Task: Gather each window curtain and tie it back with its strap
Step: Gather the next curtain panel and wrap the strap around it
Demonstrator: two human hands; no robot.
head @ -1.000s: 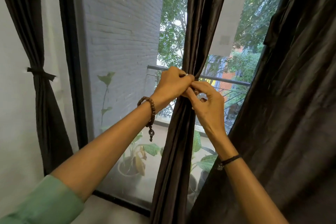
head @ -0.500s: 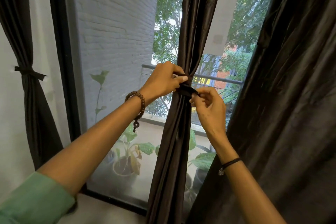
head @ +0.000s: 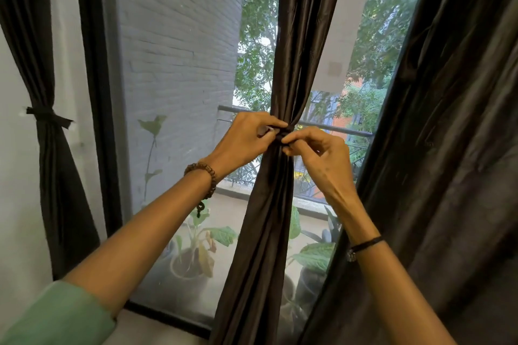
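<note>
The right hand (head: 322,159) has brought the end of the strap (head: 284,132) back in to the gathered waist of the middle curtain (head: 269,218), meeting the left hand (head: 246,140). Each grip pinches the strap. The tie looks nearly closed, while the right curtain (head: 448,176) hangs untied.

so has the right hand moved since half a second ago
Yes. The right hand has moved left, back in against the strap around the middle curtain.

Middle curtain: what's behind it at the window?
Behind the middle curtain is the glass; through it a railing, potted plants and trees show beside it. The railing stretch directly behind the fabric is covered.
</note>
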